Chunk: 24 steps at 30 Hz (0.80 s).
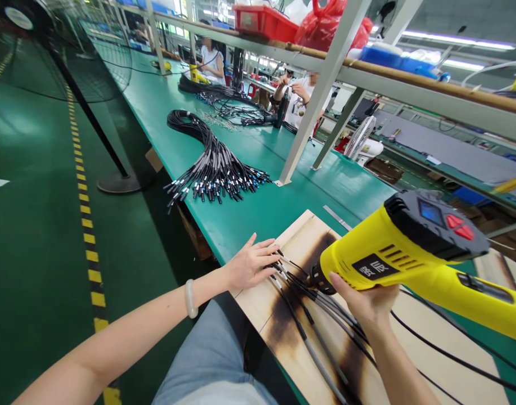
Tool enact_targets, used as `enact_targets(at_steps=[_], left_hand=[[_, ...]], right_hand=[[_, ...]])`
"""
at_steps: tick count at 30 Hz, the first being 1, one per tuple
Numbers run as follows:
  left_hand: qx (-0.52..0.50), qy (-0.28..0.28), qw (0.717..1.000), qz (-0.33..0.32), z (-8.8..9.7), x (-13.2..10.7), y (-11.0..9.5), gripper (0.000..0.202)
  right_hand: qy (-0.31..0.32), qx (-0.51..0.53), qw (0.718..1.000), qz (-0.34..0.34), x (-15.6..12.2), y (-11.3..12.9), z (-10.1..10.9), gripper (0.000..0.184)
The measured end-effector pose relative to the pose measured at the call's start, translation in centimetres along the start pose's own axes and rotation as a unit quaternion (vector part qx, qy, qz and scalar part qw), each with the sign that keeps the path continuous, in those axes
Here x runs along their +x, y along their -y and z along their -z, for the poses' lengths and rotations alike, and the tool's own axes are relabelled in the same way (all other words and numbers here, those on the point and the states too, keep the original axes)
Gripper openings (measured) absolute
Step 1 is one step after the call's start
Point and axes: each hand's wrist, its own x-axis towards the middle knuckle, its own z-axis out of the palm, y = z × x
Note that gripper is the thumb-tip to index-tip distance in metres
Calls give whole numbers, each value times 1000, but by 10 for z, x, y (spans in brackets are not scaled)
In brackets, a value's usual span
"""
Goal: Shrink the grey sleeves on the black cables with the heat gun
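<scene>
My right hand (pixel 369 304) is wrapped round the barrel of a yellow heat gun (pixel 367 253) with a small display and red buttons. The gun's dark nozzle points left, close over several black and grey cables (pixel 321 306). These lie across a scorched wooden board (pixel 261 312). My left hand (pixel 253 263), fingers stretched out and slightly apart, rests at the cable ends on the board's left part. Whether its fingertips press on the cables is hard to see.
A bundle of black cables (pixel 211 157) lies farther up the green table (pixel 241 216). A metal shelf post (pixel 321 95) rises beyond the board. A standing fan (pixel 89 112) is at left. Other people sit farther back, one person's hands (pixel 297 90) raised.
</scene>
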Motion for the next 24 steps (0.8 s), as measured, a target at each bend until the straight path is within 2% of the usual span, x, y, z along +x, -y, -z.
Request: enact_targets(at_steps=[3, 5, 9, 14, 20, 24], left_hand=[[-2, -1, 1000, -1, 0, 0, -1, 35], [-3, -3, 1000, 0, 0, 1, -1, 35], [-5, -5, 1000, 1, -2, 0, 0, 35], [-10, -16, 1000, 5, -5, -3, 5, 35], [-18, -17, 1000, 16, -4, -5, 7, 35], [-21, -19, 999, 33, -2, -6, 7, 34]], right_hand=[[-60, 1, 998, 17, -3, 9, -4, 55], [-72, 15, 997, 18, -4, 14, -7, 57], [-27, 86, 996, -27, -2, 20, -7, 53], [-3, 205, 975, -90, -1, 29, -7, 47], [14, 177, 981, -80, -2, 42, -15, 53], [-35, 129, 986, -99, -5, 42, -18, 61]])
